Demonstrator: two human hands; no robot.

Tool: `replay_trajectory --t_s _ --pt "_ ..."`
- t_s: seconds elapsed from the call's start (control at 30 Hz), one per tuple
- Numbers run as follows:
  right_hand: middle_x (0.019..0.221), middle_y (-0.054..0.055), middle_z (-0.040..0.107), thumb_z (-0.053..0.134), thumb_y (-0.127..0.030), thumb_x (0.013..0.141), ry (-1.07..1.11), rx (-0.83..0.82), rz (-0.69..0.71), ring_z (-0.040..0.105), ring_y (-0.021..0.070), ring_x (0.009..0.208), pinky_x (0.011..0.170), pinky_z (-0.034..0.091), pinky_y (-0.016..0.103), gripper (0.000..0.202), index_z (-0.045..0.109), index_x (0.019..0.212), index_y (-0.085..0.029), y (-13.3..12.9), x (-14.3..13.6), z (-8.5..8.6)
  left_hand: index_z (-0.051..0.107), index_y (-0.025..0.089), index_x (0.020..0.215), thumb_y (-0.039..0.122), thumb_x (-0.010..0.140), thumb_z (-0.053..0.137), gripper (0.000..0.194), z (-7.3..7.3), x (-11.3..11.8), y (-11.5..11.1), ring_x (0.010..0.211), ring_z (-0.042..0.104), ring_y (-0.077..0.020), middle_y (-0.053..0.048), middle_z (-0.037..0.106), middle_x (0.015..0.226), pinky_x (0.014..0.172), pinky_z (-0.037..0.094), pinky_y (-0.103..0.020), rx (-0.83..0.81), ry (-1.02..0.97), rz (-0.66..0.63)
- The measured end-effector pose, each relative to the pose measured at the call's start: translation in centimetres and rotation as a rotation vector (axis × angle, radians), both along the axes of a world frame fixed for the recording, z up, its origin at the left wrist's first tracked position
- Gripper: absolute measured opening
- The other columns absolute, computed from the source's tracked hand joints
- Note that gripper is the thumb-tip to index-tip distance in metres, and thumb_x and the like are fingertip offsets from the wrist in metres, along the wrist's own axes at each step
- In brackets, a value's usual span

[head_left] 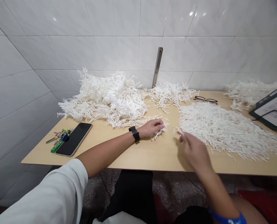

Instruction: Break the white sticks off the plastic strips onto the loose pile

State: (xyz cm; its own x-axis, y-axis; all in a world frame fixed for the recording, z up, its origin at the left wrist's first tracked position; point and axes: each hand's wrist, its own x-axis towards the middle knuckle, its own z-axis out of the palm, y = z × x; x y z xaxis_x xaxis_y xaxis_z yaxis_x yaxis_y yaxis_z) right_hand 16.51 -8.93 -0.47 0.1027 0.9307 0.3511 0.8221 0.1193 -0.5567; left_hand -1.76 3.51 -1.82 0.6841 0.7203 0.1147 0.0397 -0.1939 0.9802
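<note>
My left hand (151, 128), with a black watch on its wrist, pinches a small white branched plastic piece (157, 135) above the table. My right hand (195, 151) is to its right, beside the near left edge of a wide flat spread of short white pieces (224, 130). Its fingers are bent together and blurred; anything small between the fingertips cannot be made out. Behind my left hand rises a tall tangled heap of white branched strands (110, 99), and a smaller heap (168, 95) lies to the right of it.
On the wooden table (133, 157), a phone (75, 139) and keys (61, 137) lie at the left. Glasses (205, 100) rest near the back. A metal bar (157, 67) stands against the tiled wall. More white pieces (250, 91) and a dark-framed object (273, 109) are at the right.
</note>
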Motion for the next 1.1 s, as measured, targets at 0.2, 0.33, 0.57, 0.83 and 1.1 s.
replay_trajectory --t_s 0.2,0.33,0.57,0.83,1.1 --pt "0.081 0.015 0.072 0.05 -0.021 0.086 -0.311 -0.067 -0.217 0.059 0.0245 0.066 0.06 0.035 0.033 0.033 0.072 0.109 -0.014 5.0 7.5 0.4 0.052 0.015 0.082 0.047 0.085 0.058 0.033 0.5 0.0 -0.5 0.066 0.047 -0.0095 0.001 0.052 0.074 0.065 0.039 -0.023 0.034 0.062 -0.059" --pt "0.052 0.008 0.06 0.052 -0.052 0.088 -0.251 -0.104 -0.262 0.049 0.0206 0.05 0.052 0.029 0.032 0.045 0.066 0.059 -0.02 4.2 5.7 1.6 0.055 0.016 0.085 0.046 0.087 0.056 0.03 0.5 0.0 -0.9 0.069 0.05 -0.0107 0.0 0.056 0.076 0.066 0.039 -0.023 0.14 0.18 -0.044" --pt "0.066 0.004 0.067 0.053 -0.053 0.085 0.146 -0.18 0.205 0.056 0.0191 0.061 0.056 0.038 0.029 0.039 0.07 0.073 -0.019 3.9 0.3 0.9 0.063 0.017 0.091 0.04 0.09 0.052 0.026 0.3 0.3 -1.7 0.079 0.056 -0.0137 -0.003 0.066 0.087 0.072 0.041 -0.024 0.351 0.281 -0.03" --pt "0.058 0.002 0.059 0.052 -0.039 0.086 0.147 -0.042 0.043 0.049 0.0166 0.058 0.057 0.034 0.029 0.035 0.057 0.056 -0.02 3.7 -0.2 -0.4 0.061 0.017 0.083 0.04 0.088 0.057 0.024 0.4 0.4 -1.6 0.073 0.053 -0.0126 -0.001 0.064 0.079 0.069 0.038 -0.024 0.348 0.296 -0.103" --pt "0.064 0.011 0.064 0.048 -0.035 0.088 0.041 0.159 -0.435 0.048 0.0184 0.057 0.057 0.033 0.033 0.033 0.066 0.068 -0.015 6.0 4.9 2.0 0.059 0.015 0.077 0.04 0.083 0.063 0.025 0.3 0.1 -1.7 0.07 0.047 -0.0111 0.0 0.057 0.073 0.066 0.037 -0.024 0.211 0.204 -0.205"
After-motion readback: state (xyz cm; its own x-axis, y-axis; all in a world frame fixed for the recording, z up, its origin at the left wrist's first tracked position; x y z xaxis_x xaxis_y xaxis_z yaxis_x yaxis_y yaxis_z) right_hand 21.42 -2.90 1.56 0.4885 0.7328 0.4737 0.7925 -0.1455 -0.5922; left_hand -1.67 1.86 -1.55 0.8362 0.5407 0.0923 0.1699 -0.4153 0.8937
